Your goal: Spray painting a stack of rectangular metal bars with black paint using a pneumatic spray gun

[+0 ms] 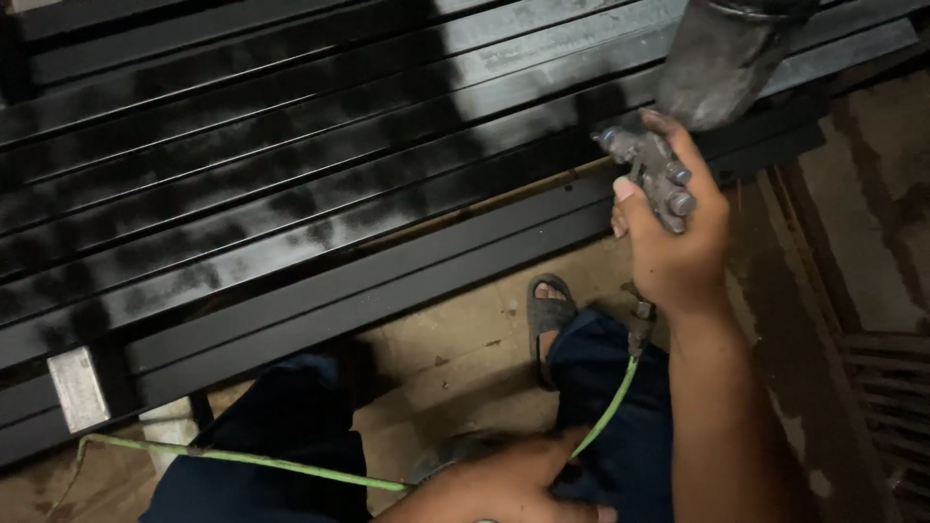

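Note:
My right hand grips a grey paint spray gun with a dull metal cup on top, its nozzle pointing left toward a row of long metal bars. The bars lie side by side, mostly wet black, with bare grey patches at the upper right. A thin green air hose runs from the gun's base down to my left hand, which holds it low in the view near my knees.
My legs in dark blue trousers and a foot in a grey sandal are on a stained brown floor. A pale block sits under the bars at the left. Rusty metal slats lie at the right.

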